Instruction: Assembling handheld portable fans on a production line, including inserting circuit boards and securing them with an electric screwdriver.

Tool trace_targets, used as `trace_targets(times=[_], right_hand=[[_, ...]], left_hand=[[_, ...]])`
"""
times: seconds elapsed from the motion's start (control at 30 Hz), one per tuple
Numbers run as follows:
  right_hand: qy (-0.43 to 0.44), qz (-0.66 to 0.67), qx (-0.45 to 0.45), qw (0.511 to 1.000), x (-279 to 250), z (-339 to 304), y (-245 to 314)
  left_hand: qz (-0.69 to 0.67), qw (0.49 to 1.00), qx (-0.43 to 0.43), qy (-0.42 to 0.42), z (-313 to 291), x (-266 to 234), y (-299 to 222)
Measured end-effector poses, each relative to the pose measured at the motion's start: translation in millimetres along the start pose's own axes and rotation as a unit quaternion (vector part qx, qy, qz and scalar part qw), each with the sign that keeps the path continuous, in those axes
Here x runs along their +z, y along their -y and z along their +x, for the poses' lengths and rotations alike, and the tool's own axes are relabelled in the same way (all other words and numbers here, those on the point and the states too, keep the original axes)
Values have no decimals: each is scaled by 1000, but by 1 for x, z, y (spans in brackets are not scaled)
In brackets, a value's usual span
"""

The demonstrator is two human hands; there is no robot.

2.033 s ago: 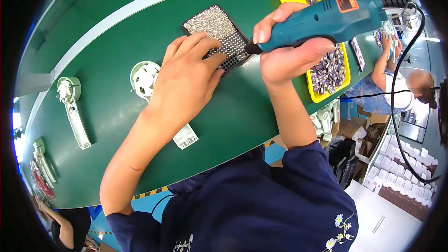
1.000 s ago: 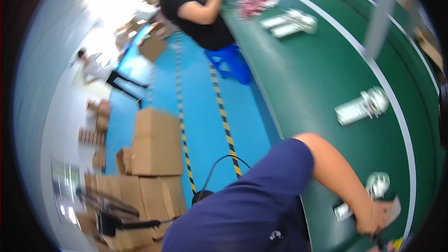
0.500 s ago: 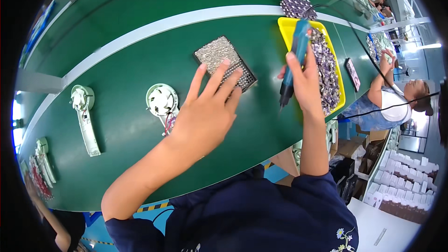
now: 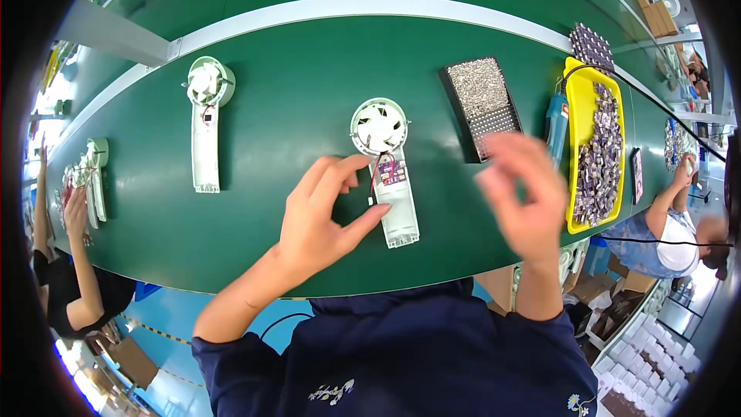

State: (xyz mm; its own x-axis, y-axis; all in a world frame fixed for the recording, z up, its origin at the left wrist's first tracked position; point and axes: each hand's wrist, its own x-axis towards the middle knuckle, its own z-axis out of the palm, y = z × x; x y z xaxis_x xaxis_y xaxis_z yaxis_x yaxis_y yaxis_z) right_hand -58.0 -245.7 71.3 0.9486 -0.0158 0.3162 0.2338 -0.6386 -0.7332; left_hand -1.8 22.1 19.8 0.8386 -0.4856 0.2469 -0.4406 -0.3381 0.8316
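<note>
My left hand, thumb and forefinger spread wide, touches the pale-green fan at the frame's centre. My right hand blurs near the black tray, right of centre; I cannot tell its grip.

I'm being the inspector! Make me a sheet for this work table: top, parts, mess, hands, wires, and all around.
Surface: green tabletop, white strip across its back
Job's things: near fan, handle open; another fan to its left; black tray of small silver pieces; teal power driver beside yellow tray of purple boards
Clutter: phone-like device right of yellow tray
Hands: left hand spread, thumb over near fan's handle edge; right hand blurred, grip unclear
Cables: black cable arching over yellow tray; thin wires in near fan
Surroundings: people working left and right; brown carton at left
</note>
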Motion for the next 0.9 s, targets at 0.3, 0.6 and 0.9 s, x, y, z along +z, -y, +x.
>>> trace_targets(times=[0.3, 0.6, 0.9], right_hand=[[148, 84, -52, 984, 63, 25, 1], [188, 100, 9, 977, 62, 26, 1], [179, 132, -23, 975, 62, 24, -8]], left_hand=[[-56, 998, 19, -22, 10, 9, 21], [-100, 993, 46, -31, 7, 5, 19], [-112, 992, 47, -33, 8, 8, 23]])
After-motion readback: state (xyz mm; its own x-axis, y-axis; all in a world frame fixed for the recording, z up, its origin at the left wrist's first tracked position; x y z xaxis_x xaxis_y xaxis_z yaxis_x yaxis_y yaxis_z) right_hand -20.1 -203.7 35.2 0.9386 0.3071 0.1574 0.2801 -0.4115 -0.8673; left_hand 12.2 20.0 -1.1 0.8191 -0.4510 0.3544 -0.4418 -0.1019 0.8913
